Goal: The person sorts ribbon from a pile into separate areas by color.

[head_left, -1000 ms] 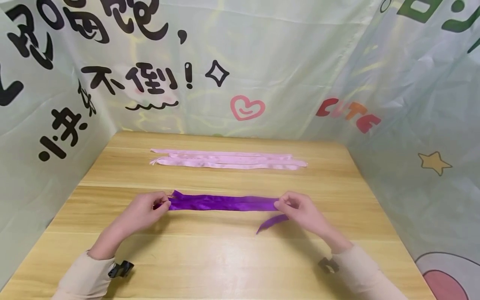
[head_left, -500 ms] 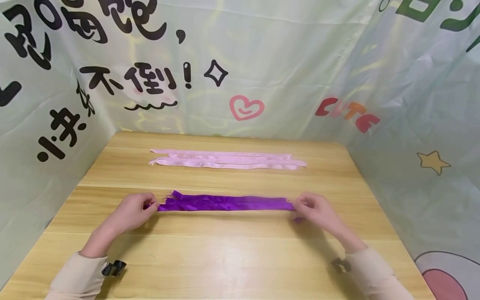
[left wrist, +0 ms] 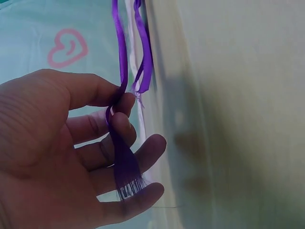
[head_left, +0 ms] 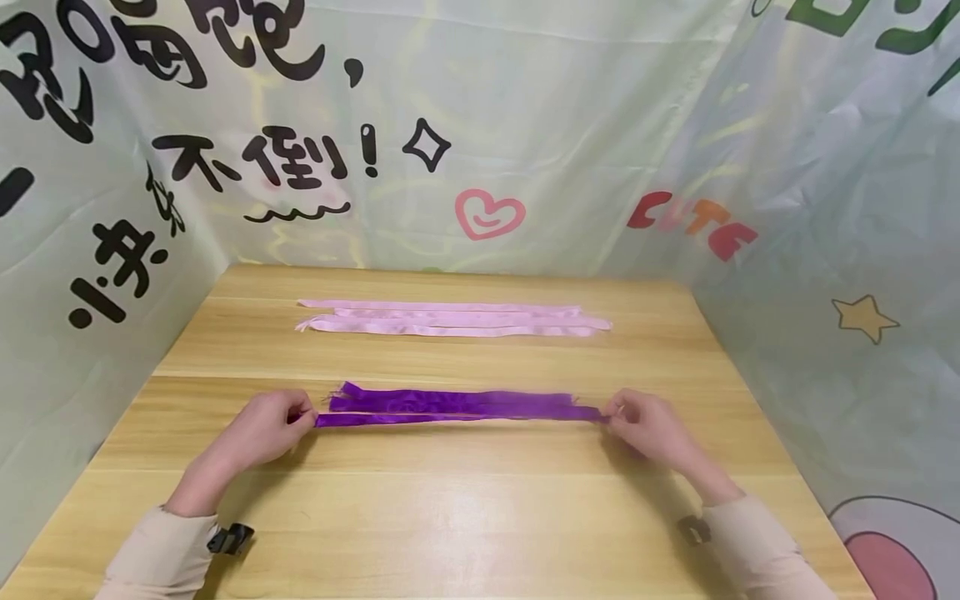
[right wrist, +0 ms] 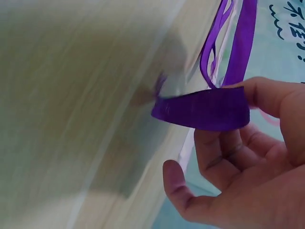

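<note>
A purple ribbon point(head_left: 420, 419) is stretched left to right between both hands. My left hand point(head_left: 272, 425) pinches its left end between thumb and index finger; in the left wrist view the frayed tail of the ribbon point(left wrist: 126, 162) hangs down past the other fingers. At the other end my right hand point(head_left: 651, 427) pinches it, and a loose end of ribbon point(right wrist: 202, 110) sticks out from the fingertips in the right wrist view. Just behind the held ribbon, more purple ribbon point(head_left: 450, 402) lies on the table, with frayed ends.
Several pale pink ribbons point(head_left: 450, 319) lie side by side farther back on the wooden table point(head_left: 450, 517). A printed fabric curtain point(head_left: 570, 125) surrounds the table at the back and both sides. A small black device point(head_left: 231, 539) is on the left sleeve cuff.
Both hands first moved apart, my right hand farther, straightening the ribbon. It has then come slightly nearer, and a gap now shows between it and the purple ribbon on the table.
</note>
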